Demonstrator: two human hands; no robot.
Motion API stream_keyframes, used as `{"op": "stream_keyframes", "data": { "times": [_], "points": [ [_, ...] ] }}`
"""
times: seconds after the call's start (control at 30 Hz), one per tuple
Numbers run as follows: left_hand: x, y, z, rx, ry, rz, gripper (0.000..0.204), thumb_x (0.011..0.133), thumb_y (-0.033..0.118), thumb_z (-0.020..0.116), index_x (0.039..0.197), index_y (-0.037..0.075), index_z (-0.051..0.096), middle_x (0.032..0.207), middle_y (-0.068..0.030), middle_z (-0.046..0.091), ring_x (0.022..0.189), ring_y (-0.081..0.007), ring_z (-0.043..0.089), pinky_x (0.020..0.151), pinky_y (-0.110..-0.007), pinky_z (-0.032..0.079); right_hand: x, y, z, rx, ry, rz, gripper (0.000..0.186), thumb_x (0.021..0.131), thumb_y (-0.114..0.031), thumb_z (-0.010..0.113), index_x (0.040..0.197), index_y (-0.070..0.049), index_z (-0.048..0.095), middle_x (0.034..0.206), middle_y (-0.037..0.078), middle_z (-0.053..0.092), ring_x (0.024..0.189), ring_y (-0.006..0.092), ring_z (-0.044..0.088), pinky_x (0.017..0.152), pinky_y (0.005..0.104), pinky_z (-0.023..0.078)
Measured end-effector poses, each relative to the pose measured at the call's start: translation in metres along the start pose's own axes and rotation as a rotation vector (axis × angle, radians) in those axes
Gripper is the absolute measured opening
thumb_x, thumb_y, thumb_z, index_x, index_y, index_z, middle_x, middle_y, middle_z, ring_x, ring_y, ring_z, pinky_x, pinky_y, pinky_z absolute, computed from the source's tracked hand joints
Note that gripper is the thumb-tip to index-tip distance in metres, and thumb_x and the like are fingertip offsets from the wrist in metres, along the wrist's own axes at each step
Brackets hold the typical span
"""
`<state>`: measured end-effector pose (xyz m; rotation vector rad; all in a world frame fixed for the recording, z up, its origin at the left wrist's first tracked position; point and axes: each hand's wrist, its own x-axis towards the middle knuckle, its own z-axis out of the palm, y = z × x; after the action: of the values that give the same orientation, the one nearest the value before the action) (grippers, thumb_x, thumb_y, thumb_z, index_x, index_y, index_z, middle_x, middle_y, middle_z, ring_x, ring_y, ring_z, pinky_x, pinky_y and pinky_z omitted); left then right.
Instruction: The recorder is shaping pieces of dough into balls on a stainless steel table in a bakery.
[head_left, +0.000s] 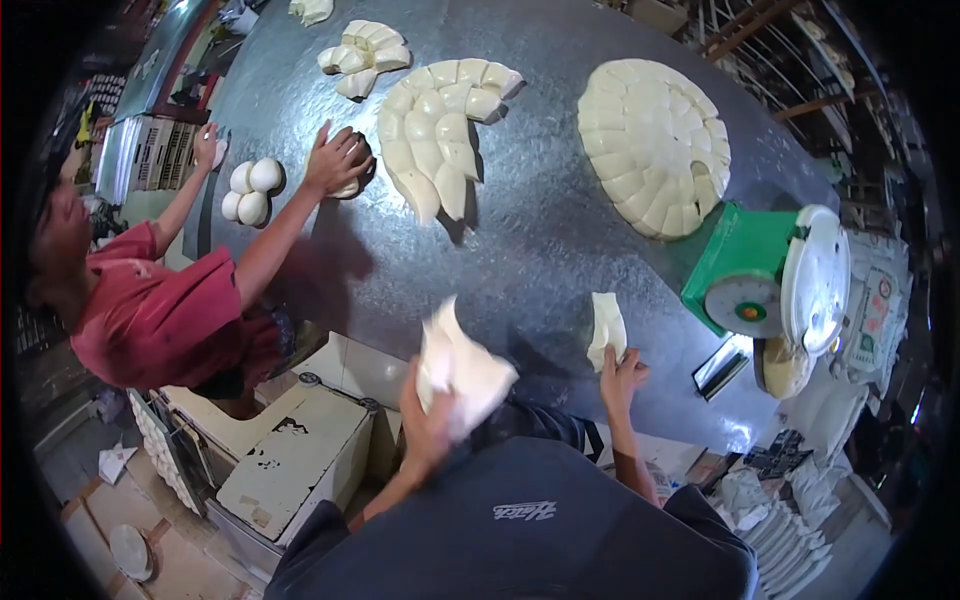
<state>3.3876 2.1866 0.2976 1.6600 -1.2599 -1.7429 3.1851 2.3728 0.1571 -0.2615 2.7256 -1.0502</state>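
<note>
A large flap of pale dough (465, 372) hangs over the table's near edge, gripped in my left hand (425, 430), which is slightly smeared by motion. My right hand (622, 378) pinches the near end of a narrow dough strip (607, 325) that lies on the dark metal table (530, 255). To the far right rests a big round slab of dough (650, 140) scored into segments, with a notch at its right side. Beyond my left hand sits a curved cluster of cut dough pieces (430, 125).
A green scale (745, 260) with a round pan stands at the right, beside a metal scraper (723, 367). On the left, a co-worker in a red shirt (170, 305) presses dough near several round dough balls (252, 190). A worn white box (295, 450) stands below.
</note>
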Motion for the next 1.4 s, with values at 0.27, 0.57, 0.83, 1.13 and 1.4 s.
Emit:
{"op": "stream_keyframes", "data": {
  "times": [0.27,0.57,0.83,1.13,1.4],
  "points": [
    [0.069,-0.122,0.014,0.756,0.072,0.623,0.061,0.089,0.028,0.063,0.129,-0.01,0.037,0.128,-0.0316,0.04,0.114,-0.0427,0.041,0.102,-0.049,0.032,0.001,0.038,0.032,-0.289,-0.005,-0.697,0.054,0.093,-0.022,0.057,0.14,0.001,0.04,0.147,0.021,0.04,0.133,0.0383,0.041,0.111,0.0428,0.032],
    [0.154,-0.154,0.043,0.854,0.094,1.39,0.049,0.084,0.044,0.067,0.101,0.0,0.057,0.091,-0.0162,0.055,0.081,-0.0345,0.05,0.075,-0.043,0.042,0.031,0.019,0.069,-0.332,0.496,-0.662,0.027,0.088,-0.035,0.062,0.086,-0.008,0.066,0.078,0.014,0.06,0.075,0.0341,0.056,0.072,0.0435,0.047],
    [0.094,-0.139,-0.018,0.81,-0.118,1.157,0.049,0.087,0.045,0.061,0.106,0.0,0.057,0.091,-0.0168,0.058,0.085,-0.034,0.054,0.075,-0.044,0.044,-0.06,0.074,0.016,-0.341,0.172,-0.715,0.037,0.093,-0.031,0.059,0.111,0.001,0.058,0.1,0.02,0.061,0.082,0.0363,0.057,0.072,0.0429,0.047],
    [0.186,-0.124,0.023,1.025,0.174,1.221,0.043,0.093,0.041,0.055,0.104,0.0,0.057,0.088,-0.0187,0.061,0.079,-0.0369,0.059,0.069,-0.046,0.048,0.064,0.084,0.017,-0.271,0.333,-0.601,0.029,0.094,-0.033,0.058,0.102,-0.005,0.061,0.092,0.017,0.061,0.082,0.0352,0.057,0.074,0.0451,0.046],
    [0.133,-0.128,0.023,1.045,0.04,1.088,0.048,0.091,0.05,0.055,0.082,0.003,0.063,0.085,-0.0126,0.066,0.082,-0.0324,0.059,0.074,-0.043,0.046,0.027,0.069,0.043,-0.425,0.553,-0.664,0.034,0.09,-0.037,0.063,0.082,-0.003,0.061,0.076,0.01,0.061,0.072,0.0307,0.056,0.074,0.0418,0.045]
  ]
}}
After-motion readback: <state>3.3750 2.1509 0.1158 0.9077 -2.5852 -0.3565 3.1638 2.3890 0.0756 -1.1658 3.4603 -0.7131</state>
